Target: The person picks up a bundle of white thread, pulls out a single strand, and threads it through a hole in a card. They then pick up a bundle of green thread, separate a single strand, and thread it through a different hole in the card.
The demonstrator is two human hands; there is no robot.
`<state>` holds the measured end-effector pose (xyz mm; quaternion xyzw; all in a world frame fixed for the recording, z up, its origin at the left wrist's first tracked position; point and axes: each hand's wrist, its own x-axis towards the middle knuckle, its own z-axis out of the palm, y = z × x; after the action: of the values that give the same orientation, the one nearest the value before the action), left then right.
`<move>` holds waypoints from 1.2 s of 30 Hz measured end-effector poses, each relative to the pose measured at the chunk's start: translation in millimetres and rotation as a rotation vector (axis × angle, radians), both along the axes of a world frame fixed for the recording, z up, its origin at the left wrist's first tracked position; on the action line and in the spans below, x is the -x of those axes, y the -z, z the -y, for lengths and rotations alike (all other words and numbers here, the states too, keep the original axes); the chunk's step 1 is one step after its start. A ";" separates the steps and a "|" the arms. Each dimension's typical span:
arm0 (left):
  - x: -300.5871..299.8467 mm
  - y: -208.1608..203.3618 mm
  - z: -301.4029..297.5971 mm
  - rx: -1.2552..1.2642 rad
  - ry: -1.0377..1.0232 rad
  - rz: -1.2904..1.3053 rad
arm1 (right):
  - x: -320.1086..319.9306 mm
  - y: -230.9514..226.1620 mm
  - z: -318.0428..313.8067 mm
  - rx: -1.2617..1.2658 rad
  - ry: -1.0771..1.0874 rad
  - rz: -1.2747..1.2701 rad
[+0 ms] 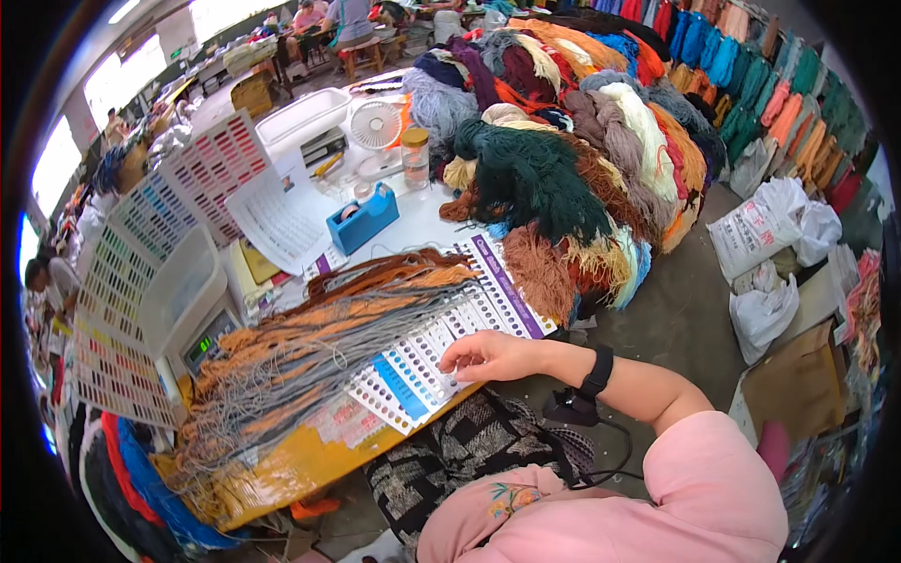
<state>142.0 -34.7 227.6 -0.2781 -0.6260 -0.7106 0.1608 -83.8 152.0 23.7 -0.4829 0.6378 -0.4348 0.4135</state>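
From the head view, I see the right hand reaching in from the worker's right, elbow bent, forearm nearly level, a black wristband around it. Its fingers curl down, thumb and fingertips close together above the printed card by the near edge of the worktop; whether they pinch anything I can't tell. The left hand is out of my sight, so its state, and whether the two are together, I can't tell either. Grey, orange and brown yarn strands lie across the card's left part and along the worktop, some spilling toward its near left corner. Farther back stand a blue tape dispenser, a lidded jar and a small white fan; colour charts lean along the left edge. A big yarn heap crowds the far right end. Beyond the right edge, grey floor runs between that heap and some white bags; yellow shows along the near edge.
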 end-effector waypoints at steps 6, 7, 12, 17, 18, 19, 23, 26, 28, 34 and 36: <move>34.9 2.0 -3.9 0.012 -0.010 0.016 | 52.6 -7.3 -15.8 0.076 0.183 0.079; 39.1 3.4 -3.3 0.014 -0.019 0.021 | 61.8 -12.9 -16.8 0.092 0.230 0.115; 53.0 6.1 5.2 0.047 -0.083 0.045 | 100.2 -22.8 -15.8 0.161 0.411 0.137; 68.7 15.0 9.7 0.044 -0.142 0.047 | 121.7 -18.6 0.0 0.173 0.415 0.118; 71.7 17.3 9.4 0.039 -0.158 0.047 | 125.6 -19.1 -0.1 0.167 0.417 0.118; 73.5 19.5 11.3 0.039 -0.174 0.050 | 128.5 -18.1 2.1 0.134 0.410 0.122; 81.3 26.3 17.9 0.046 -0.234 0.047 | 136.8 -17.1 3.1 0.107 0.422 0.138; 91.1 34.8 17.8 0.039 -0.272 0.026 | 139.0 -12.0 7.5 0.154 0.457 0.151; 98.5 40.8 17.2 0.034 -0.295 0.011 | 142.7 -12.0 8.2 0.163 0.451 0.160; 112.3 55.8 22.0 0.044 -0.394 0.010 | 173.2 -34.7 13.7 0.202 0.448 0.005; 113.4 59.0 24.2 0.058 -0.446 0.025 | 196.1 -44.5 16.5 0.185 0.506 -0.118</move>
<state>28.7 -58.9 168.6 -0.1282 -0.6942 -0.6424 0.2981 -280.0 135.5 68.2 -0.3684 0.7189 -0.5516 0.2079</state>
